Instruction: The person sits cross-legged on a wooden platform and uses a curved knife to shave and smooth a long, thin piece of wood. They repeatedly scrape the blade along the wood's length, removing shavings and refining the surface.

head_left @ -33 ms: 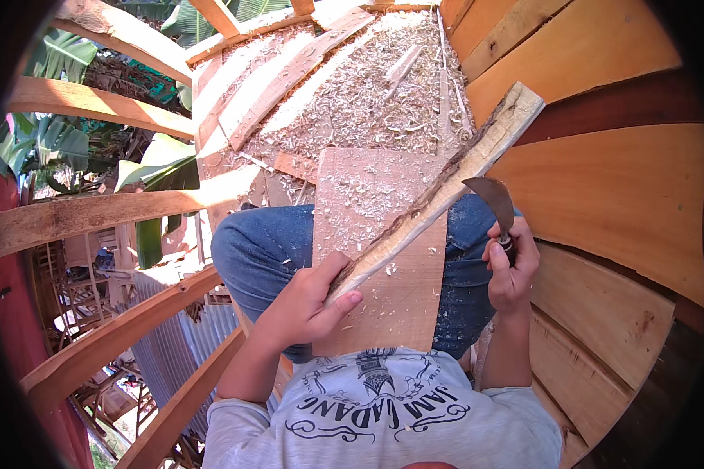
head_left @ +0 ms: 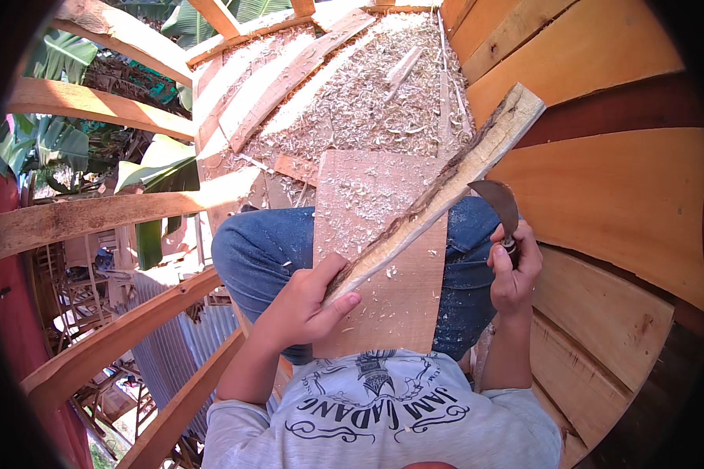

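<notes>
My left hand (head_left: 311, 303) is closed around the near end of a long, rough-edged wooden stick (head_left: 454, 181), pale on top with dark bark along one side. The stick slants up to the right, above a flat wooden board (head_left: 383, 297) that rests across my thighs. In my right hand (head_left: 516, 270) is a curved knife (head_left: 496, 201), gripped by its short dark handle, which my fingers partly hide. Its hooked blade points up and left, with the tip close to the stick's right edge; I cannot tell whether they touch.
Wood shavings (head_left: 360, 102) cover the floor ahead, with a long plank (head_left: 297, 74) and a short offcut (head_left: 403, 66) among them. A plank wall (head_left: 602, 176) stands close on my right. Open wooden rails (head_left: 102, 219) run along the left, with banana leaves (head_left: 164, 164) beyond.
My right hand and the curved knife have shifted slightly to the right and nearer to me. The left hand and the stick have barely moved.
</notes>
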Motion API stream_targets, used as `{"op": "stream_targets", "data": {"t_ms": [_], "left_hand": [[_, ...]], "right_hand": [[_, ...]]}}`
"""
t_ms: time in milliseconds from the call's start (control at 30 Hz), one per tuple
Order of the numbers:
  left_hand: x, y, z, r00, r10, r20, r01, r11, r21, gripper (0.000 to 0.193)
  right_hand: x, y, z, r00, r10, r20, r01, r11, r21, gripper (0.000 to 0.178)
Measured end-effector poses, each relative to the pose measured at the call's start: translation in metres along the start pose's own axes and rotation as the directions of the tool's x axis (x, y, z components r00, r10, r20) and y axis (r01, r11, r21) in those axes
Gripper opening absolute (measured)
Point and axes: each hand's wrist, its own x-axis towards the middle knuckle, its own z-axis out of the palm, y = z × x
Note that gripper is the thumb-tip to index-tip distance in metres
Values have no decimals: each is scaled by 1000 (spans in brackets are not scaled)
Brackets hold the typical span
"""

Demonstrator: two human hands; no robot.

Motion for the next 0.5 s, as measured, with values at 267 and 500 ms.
{"op": "stream_targets", "data": {"t_ms": [267,500], "left_hand": [[-3,-18,3,974,89,-209,-82,996,44,26],[-22,10,10,981,-17,-193,40,992,117,32]], "right_hand": [[-8,5,16,990,76,122,-78,997,14,32],[7,-28,45,966,-160,203,200,960,-198,47]]}}
